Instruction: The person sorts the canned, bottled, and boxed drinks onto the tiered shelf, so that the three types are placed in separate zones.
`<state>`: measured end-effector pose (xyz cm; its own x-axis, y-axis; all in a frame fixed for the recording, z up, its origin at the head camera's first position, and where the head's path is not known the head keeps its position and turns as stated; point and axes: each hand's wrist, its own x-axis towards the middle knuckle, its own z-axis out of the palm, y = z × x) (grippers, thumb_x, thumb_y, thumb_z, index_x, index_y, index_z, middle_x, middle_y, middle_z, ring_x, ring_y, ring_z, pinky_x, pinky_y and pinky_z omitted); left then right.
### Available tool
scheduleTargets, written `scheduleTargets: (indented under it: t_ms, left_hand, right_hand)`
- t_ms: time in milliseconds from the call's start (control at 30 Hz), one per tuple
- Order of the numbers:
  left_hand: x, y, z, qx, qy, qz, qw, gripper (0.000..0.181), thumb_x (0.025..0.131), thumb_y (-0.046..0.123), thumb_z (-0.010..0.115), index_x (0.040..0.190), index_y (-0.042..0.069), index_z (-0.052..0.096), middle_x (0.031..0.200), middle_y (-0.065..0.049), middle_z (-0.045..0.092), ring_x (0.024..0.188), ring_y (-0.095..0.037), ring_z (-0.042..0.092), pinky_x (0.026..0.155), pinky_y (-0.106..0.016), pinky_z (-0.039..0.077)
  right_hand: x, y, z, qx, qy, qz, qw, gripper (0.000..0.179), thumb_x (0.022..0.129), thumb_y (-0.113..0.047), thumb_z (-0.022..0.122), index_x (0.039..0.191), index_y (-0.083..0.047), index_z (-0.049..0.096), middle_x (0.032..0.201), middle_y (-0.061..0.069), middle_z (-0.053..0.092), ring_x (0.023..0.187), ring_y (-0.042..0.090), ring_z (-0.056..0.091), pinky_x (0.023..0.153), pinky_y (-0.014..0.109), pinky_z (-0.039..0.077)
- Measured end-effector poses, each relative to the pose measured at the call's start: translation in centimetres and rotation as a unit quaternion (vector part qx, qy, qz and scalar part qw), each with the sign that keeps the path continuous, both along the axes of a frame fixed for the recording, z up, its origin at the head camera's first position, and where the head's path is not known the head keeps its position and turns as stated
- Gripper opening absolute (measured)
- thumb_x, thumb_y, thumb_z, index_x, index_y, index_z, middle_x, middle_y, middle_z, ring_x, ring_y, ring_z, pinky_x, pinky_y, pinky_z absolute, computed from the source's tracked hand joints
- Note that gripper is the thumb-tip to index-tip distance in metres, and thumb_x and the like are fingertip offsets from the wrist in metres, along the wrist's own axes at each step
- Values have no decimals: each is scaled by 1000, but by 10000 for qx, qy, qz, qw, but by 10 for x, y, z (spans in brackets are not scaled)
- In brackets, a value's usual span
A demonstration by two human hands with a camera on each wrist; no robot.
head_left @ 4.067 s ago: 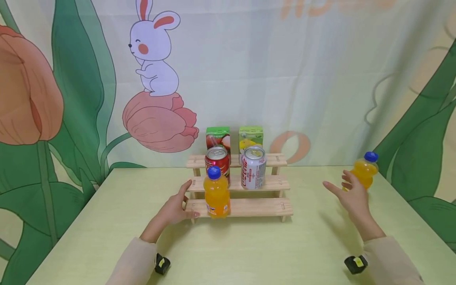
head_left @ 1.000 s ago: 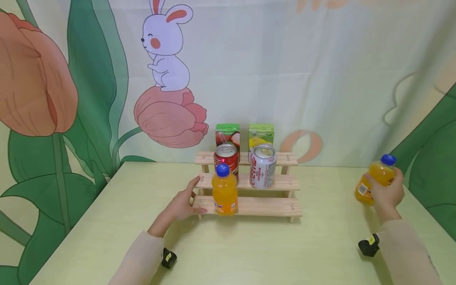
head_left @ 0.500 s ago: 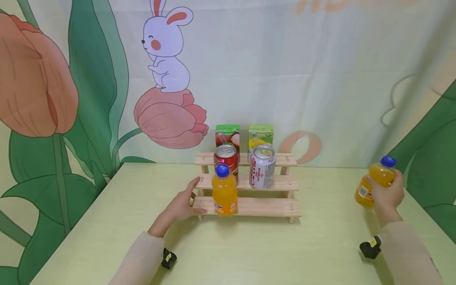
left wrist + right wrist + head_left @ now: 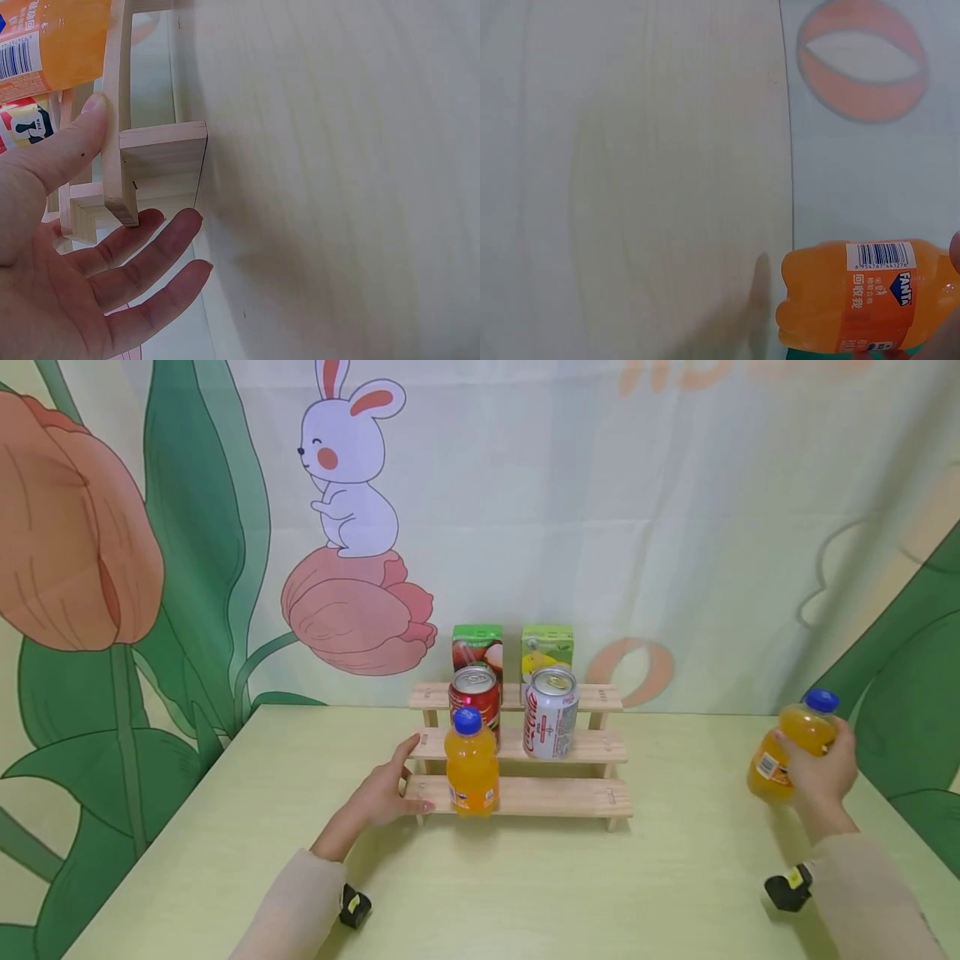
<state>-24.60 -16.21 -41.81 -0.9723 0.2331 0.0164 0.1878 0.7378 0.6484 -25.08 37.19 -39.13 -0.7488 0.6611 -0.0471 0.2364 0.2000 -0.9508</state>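
My right hand (image 4: 825,768) grips an orange Fanta bottle (image 4: 795,747) with a blue cap, tilted, at the table's right side. In the right wrist view the bottle's (image 4: 855,296) base and barcode label show, with a shadow on the table beside it. My left hand (image 4: 381,789) rests at the left end of a three-step wooden rack (image 4: 555,797). The left wrist view shows its thumb on the lowest board (image 4: 116,112), its other fingers spread loosely. A second orange bottle (image 4: 472,768) stands upright on the lowest step, left of its middle.
On the middle step stand a red can (image 4: 474,693), partly hidden by the bottle, and a white Coca-Cola can (image 4: 551,714). Two green juice boxes, lychee-pictured (image 4: 477,643) and pear-pictured (image 4: 547,647), stand on the top step. A printed curtain (image 4: 600,527) hangs behind the table (image 4: 525,893).
Four seconds ago my right hand was spread beside the upright bottle; now it grips the bottle, which is tilted. Over the last second both hands barely move. The left stays at the rack.
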Motion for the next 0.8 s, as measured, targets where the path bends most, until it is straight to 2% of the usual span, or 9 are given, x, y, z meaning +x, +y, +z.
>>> scheduleTargets:
  t_ms: [300, 500, 800]
  left_hand:
    - [0, 0, 0, 79, -8, -37, 10000, 99, 70, 19, 80, 146, 14, 16, 96, -13, 56, 69, -20, 49, 65, -30, 45]
    - [0, 1, 1, 95, -8, -26, 10000, 99, 69, 19, 80, 146, 14, 17, 96, -12, 56, 69, -20, 49, 64, -30, 45]
    - [0, 0, -1, 98, 19, -29, 9999, 99, 69, 18, 80, 145, 14, 17, 94, -12, 56, 69, -20, 49, 64, -30, 45]
  right_hand:
    - [8, -3, 5, 58, 33, 158, 9999, 73, 87, -39, 55, 146, -30, 12, 150, 4, 17, 135, 27, 18, 104, 48, 18]
    - [15, -8, 10, 81, 57, 287, 9995, 70, 89, -34, 56, 146, -26, 15, 149, 6, 18, 134, 28, 19, 104, 47, 21]
    - [18, -6, 6, 261, 65, 410, 9988, 73, 87, -39, 57, 145, -27, 16, 149, 7, 19, 133, 29, 21, 101, 50, 25]
